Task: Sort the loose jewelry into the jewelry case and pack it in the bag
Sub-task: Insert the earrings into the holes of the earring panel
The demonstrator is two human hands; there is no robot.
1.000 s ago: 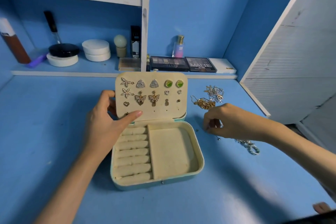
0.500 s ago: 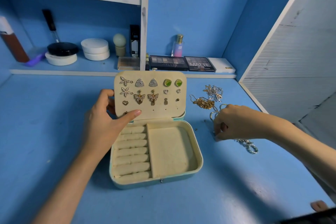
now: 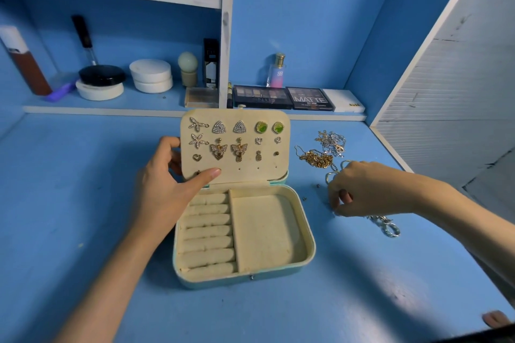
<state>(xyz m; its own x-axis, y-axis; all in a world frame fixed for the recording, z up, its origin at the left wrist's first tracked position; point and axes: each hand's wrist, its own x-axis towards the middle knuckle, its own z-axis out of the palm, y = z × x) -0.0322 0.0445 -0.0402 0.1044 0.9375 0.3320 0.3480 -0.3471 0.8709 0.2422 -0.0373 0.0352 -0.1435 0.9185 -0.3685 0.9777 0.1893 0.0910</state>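
I see the jewelry case open on the blue surface, its cream lid panel upright and studded with earrings. My left hand grips the panel's left edge, thumb across its lower front, fingers behind. In the base, ring rolls fill the left side and a plain compartment the right. My right hand is down on the surface to the right of the case, fingertips pinched low; what they hold I cannot tell. A gold chain and a silver tangle lie beyond it, and a silver clasp piece just nearer.
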